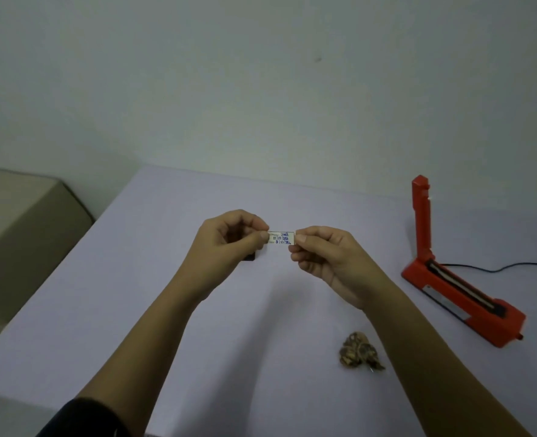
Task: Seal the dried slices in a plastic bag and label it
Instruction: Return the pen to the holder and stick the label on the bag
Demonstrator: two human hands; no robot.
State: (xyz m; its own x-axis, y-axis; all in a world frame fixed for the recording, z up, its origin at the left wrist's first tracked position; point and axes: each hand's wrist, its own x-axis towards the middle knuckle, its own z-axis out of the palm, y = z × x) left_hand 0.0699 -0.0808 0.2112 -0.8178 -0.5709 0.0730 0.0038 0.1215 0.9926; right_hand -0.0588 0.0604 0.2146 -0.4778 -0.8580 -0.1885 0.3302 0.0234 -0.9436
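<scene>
Right, over on the far left, one beige boxy block sits beside the pale lilac table. One dark sleeve shows at the bottom corner, and from it the left forearm reaches up and forward over the tabletop.

Now the left hand: its fingers are curled in, with the thumb and forefinger tips pinched on the left end of one small white paper label with blue handwriting. Just under that hand, one small dark object peeks out on the table; what it is, I cannot tell.

The label is held level in the air between the two hands, above the middle of the table, written side up.

On to the right hand: same story, fingers curled, with the thumb and forefinger nipping the label's right end. The right forearm comes in from the bottom right corner, so both arms angle inward and meet at the label.

Beneath the right forearm, one bunched clump of brown dried slices lies on the table, well apart from the label. Any plastic around it is hard to make out.

Far right, one red heat sealer stands on the table with its arm raised upright, and one black cable trails off to the edge.
</scene>
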